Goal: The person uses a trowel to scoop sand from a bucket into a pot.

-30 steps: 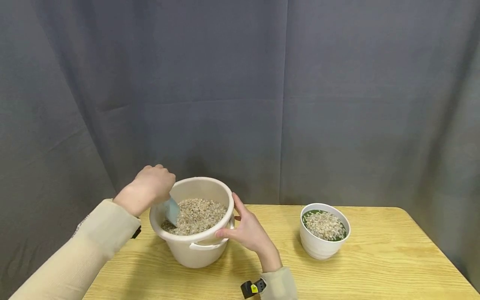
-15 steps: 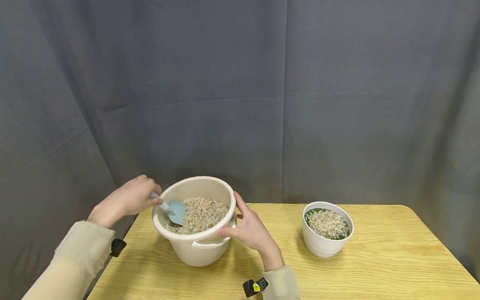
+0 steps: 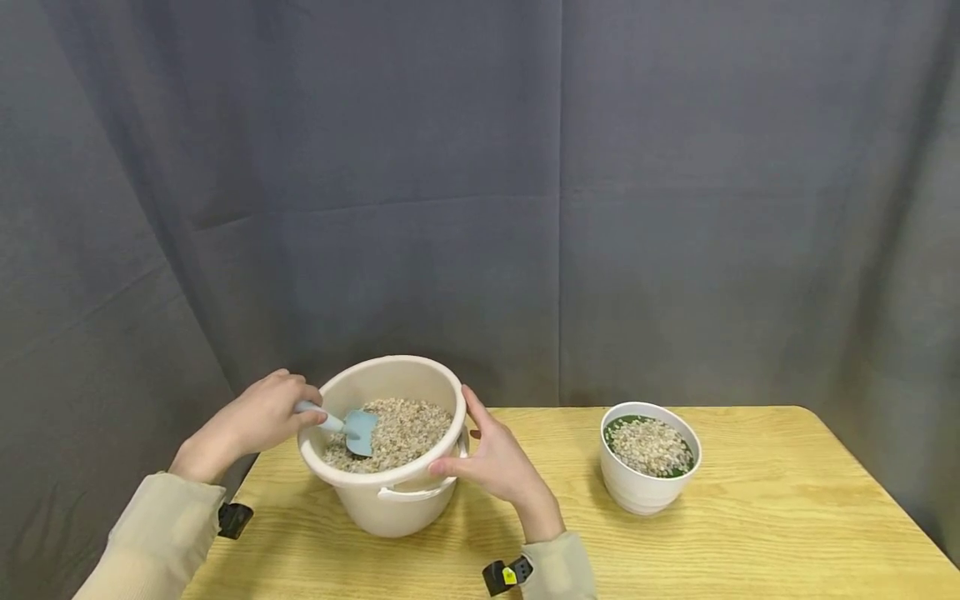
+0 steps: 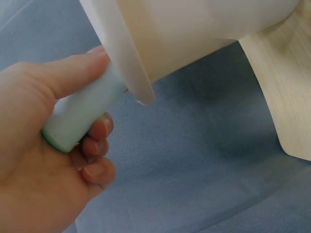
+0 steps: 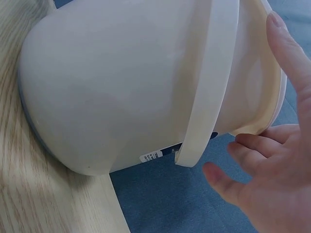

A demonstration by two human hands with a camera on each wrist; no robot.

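My left hand (image 3: 262, 417) grips the handle of a small light blue hand trowel (image 3: 362, 432) at the bucket's left rim. Its blade lies on gravel (image 3: 408, 429) inside the cream bucket (image 3: 393, 508). In the left wrist view, curled fingers and thumb wrap the pale handle (image 4: 87, 109); the bucket wall hides the blade. My right hand (image 3: 498, 462) rests on the bucket's right side, its thumb and fingers spread along the rim. In the right wrist view, the bucket's handle (image 5: 211, 77) hangs down beside those extended fingers.
To the right on the wooden table (image 3: 772, 500) stands a white pot (image 3: 641, 492) with pebbles (image 3: 651, 447) over something green. A dark grey curtain (image 3: 450, 208) hangs behind the table and along both sides.
My left hand has moved down and left, tipping the trowel from steeply dug in to lying flatter across the gravel. The right hand stays at the rim.
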